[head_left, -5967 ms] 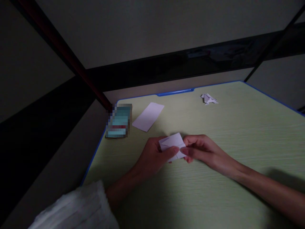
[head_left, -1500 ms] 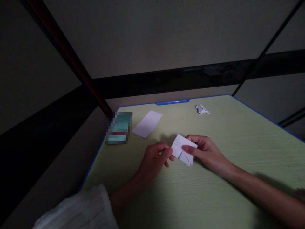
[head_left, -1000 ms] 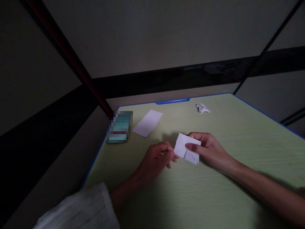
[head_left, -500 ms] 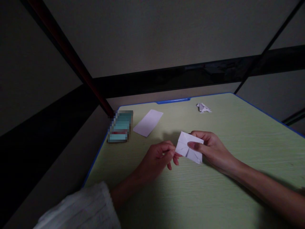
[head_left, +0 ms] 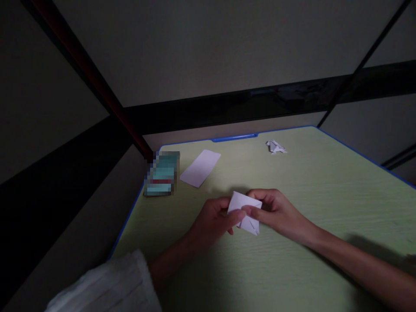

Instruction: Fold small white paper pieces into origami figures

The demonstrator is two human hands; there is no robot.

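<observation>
A small folded white paper, creased into flaps, is held just above the pale green table near its middle. My left hand pinches the paper's left edge with thumb and fingers closed on it. My right hand grips its right side, thumb on top and fingers curled behind. Both hands meet over the paper. My left arm wears a white sleeve at the lower left.
A flat white paper strip lies at the back left, beside a blurred teal packet at the table's left edge. A small folded paper figure sits near the far edge. The table has a blue rim; dark beams run behind it.
My right hand has brought the paper down and to the left. My left hand, which held apart from it a moment ago, now pinches its left edge.
</observation>
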